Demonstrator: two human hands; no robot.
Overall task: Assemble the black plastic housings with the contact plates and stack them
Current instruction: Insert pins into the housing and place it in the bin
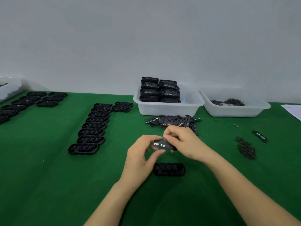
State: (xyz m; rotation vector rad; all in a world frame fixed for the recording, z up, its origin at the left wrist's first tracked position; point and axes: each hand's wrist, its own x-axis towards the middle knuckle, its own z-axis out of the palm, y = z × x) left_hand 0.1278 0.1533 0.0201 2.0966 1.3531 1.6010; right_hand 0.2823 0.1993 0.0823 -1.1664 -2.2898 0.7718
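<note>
Both hands hold one black contact plate (162,144) with small silver contacts, lifted above the green table. My left hand (143,154) pinches its left end between thumb and fingers. My right hand (182,142) grips its right end from above. Just below them an open black housing (169,169) lies on the cloth. A loose pile of contact plates (172,121) lies beyond the hands. A row of empty housings (92,128) runs along the left centre. Stacked housings (159,90) fill a white bin (167,108).
A second white bin (234,110) at the back right holds small dark metal parts. More small parts (246,148) and a single narrow piece (260,136) lie on the right. Further housings (32,100) sit at the far left beside another bin (8,88). A paper sheet (293,111) lies at the right edge.
</note>
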